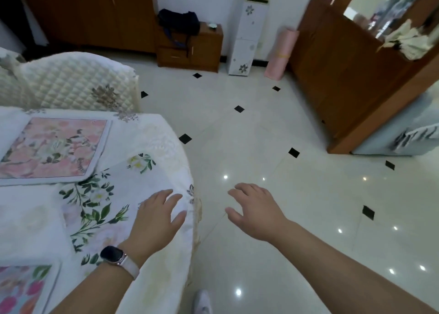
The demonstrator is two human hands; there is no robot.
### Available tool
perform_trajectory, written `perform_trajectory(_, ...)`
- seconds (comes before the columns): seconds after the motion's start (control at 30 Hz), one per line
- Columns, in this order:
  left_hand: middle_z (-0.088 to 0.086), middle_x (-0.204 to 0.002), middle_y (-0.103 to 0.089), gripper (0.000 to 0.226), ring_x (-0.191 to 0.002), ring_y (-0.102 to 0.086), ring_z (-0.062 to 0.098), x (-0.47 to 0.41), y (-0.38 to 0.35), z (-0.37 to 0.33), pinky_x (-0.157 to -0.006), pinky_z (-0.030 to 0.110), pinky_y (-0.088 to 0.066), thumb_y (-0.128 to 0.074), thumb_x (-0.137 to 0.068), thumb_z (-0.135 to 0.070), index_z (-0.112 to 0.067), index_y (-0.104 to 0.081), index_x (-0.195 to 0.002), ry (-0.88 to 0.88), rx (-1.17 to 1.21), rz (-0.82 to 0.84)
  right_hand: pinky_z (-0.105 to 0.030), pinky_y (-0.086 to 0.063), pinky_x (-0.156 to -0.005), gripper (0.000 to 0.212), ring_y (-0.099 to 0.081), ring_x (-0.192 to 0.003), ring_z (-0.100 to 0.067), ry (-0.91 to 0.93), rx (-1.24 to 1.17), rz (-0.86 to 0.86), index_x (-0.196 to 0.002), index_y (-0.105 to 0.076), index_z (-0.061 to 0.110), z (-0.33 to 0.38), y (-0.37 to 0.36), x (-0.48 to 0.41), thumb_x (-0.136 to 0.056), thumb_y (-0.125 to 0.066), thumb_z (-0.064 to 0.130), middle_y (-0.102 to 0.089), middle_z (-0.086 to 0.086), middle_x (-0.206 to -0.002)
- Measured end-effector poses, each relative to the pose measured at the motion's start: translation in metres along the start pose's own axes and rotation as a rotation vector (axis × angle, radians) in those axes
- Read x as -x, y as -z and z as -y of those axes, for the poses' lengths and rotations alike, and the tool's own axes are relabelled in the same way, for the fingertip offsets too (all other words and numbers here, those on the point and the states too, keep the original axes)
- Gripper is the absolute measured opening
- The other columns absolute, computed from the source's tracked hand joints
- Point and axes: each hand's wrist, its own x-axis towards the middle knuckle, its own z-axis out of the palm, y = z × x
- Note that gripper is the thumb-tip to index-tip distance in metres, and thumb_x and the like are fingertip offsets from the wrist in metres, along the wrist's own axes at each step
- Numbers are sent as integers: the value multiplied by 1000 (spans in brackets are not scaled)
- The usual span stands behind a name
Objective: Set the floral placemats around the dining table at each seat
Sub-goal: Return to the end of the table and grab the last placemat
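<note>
With both the left hand (158, 215) and right hand (253, 210) spread and holding nothing, a careless brush against the tablecloth (147, 147) risked dragging the pink placemat (54, 147) askew.

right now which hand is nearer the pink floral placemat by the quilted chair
Left. The left hand rests open on the tablecloth near the table's edge, below and right of the pink floral placemat. The right hand hangs open over the floor, off the table, farther away.
</note>
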Motion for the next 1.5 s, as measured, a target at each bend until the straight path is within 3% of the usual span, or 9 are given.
perform_trajectory(0.27, 3, -137, -56, 64, -128, -48, 25, -21, 17, 24, -98, 46, -40, -32, -82, -59, -23, -60, -128, 207, 83, -101, -36, -30, -107, 49, -45, -128, -18, 187, 39, 16, -138, -51, 24, 12, 21, -90, -95, -45, 47, -53, 6, -138)
perform_trajectory(0.57, 3, -145, -48, 74, -135, -39, 22, -14, 10, 39, -109, 40, -35, -28, -79, -64, -23, -53, -136, 579, 147, -139, -34, -33, -103, 44, -48, -123, -19, 501, 6, 110, -136, -52, 24, 34, 1, -189, -96, -45, 42, -55, 6, -134)
perform_trajectory(0.97, 0, -143, -50, 59, -132, -42, 21, -57, 34, -15, -107, 41, -37, -42, -86, -53, -24, -53, -136, 1114, 97, -327, -38, -39, -99, 46, -49, -120, -23, 1031, -13, 258, -137, -51, 23, 46, 34, -333, -96, -45, 42, -55, 1, -134)
perform_trajectory(1.1, 1, -144, -48, 48, -133, -39, 21, -63, 34, -34, -107, 40, -33, -53, -92, -44, -24, -52, -137, 1240, 79, -385, -39, -42, -95, 45, -50, -116, -24, 1098, -24, 315, -135, -53, 21, 53, 33, -360, -95, -47, 42, -56, -1, -132)
perform_trajectory(1.5, 2, -141, -50, 54, -128, -43, 25, -55, 13, -48, -103, 42, -37, -47, -88, -48, -22, -52, -135, 1455, 188, -495, -37, -42, -93, 45, -49, -116, -24, 1272, 20, 439, -135, -53, 21, 106, 8, -363, -95, -47, 41, -55, -1, -131)
